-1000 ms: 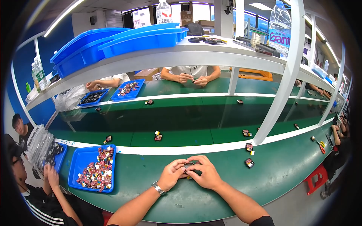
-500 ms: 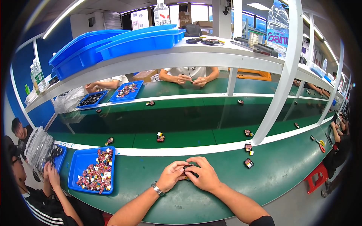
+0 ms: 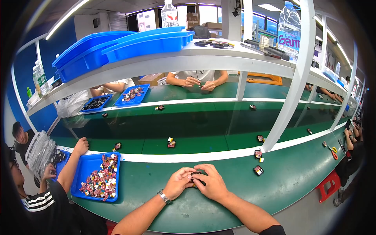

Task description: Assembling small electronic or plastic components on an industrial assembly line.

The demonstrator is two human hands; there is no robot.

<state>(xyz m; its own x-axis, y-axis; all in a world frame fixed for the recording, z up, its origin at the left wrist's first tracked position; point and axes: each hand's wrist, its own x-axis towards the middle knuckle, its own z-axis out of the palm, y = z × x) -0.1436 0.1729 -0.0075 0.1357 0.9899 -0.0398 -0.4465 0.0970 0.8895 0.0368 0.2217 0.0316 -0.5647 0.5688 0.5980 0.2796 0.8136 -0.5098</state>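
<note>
Over the green table, my left hand [image 3: 178,185] and my right hand [image 3: 212,184] meet with fingertips pressed around a small black part [image 3: 195,174]. A bit of yellow shows beneath it; most of the part is hidden by the fingers. Both hands are closed on it, the left wrist wearing a metal watch [image 3: 163,196]. To the left stands a blue tray [image 3: 76,172] heaped with small dark red, white and yellow parts [image 3: 101,180]. Two small black-and-red pieces lie right of my hands, one on the tabletop [image 3: 258,170] and one by the white rail [image 3: 258,154].
Beyond the white rail [image 3: 176,158] runs a green belt [image 3: 199,145] with scattered small pieces [image 3: 171,142]. A shelf [image 3: 219,55] with blue bins [image 3: 145,45] crosses above, held by a white post [image 3: 290,82]. Orange-handled scissors [image 3: 333,152] lie far right. Co-workers sit left and opposite.
The pieces on the belt have shifted slightly right. A co-worker at the left has stretched an arm out to the belt's edge. My hands keep nearly the same place and grip.
</note>
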